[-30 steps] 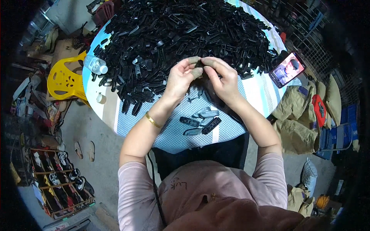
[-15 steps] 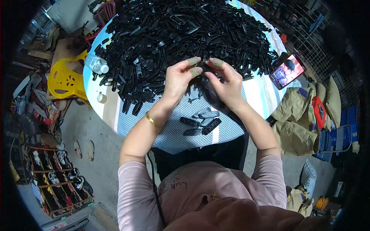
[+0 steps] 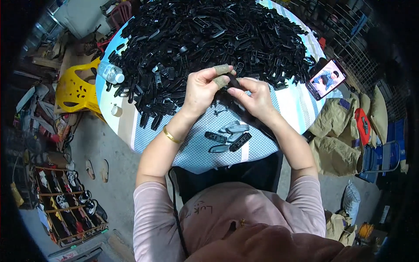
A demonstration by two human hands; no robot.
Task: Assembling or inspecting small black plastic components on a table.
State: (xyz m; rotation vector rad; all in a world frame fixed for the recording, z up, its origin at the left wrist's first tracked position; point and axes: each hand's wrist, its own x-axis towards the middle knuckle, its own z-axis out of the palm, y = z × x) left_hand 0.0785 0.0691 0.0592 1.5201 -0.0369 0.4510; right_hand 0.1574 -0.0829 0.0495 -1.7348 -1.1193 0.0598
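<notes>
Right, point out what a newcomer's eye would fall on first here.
Probably the big heap of black pieces covering the far part of the round table. Next, the left hand and right hand, which meet at a dark strip by the heap's near edge. Then the yellow chair left of the table and the lit phone at its right edge.

Two hands (image 3: 198, 93), one counter (image 3: 198, 158), one far heap of black pieces (image 3: 196, 41) too many to count, one near group of about six (image 3: 239, 142), one phone (image 3: 326, 80), one bottle (image 3: 109, 73), one small container (image 3: 116, 111), one yellow chair (image 3: 77, 92), two slippers (image 3: 104, 170)
</notes>
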